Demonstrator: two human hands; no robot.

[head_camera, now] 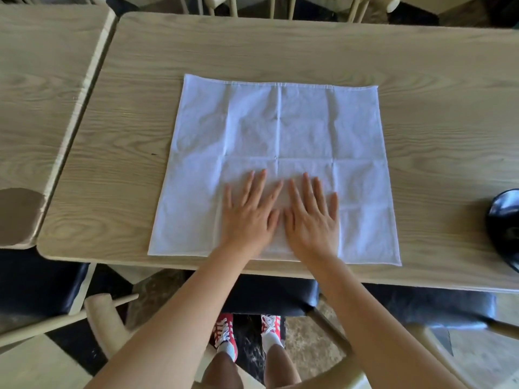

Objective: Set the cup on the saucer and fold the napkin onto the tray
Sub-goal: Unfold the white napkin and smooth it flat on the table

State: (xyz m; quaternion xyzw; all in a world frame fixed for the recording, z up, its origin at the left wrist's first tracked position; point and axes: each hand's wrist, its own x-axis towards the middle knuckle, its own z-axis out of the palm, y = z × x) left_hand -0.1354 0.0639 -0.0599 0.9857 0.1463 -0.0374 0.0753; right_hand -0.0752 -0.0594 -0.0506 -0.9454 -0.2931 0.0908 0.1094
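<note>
Napkin (276,153) is lying fully opened and flat on the wooden table (421,66), its near edge running just along the table's near edge, so no fold is made yet. Old crease lines are crossing it in a grid, which should be guiding the folds. Both hands are pressing palm-down on its near middle part: the left hand (248,217) and the right hand (313,220) are sitting side by side, thumbs almost touching, fingers stretched out and slightly spread, gripping nothing. This looks like smoothing ahead of the first fold.

Cup, saucer and tray are not showing clearly; a dark glossy object (505,228) is peeking in at the right edge, and I cannot tell what it is. So the cup step cannot be judged, and the whole folding step seems to be remaining.

Bare tabletop is lying open on the far, left and right sides of the cloth. Only the near side is tight.
</note>
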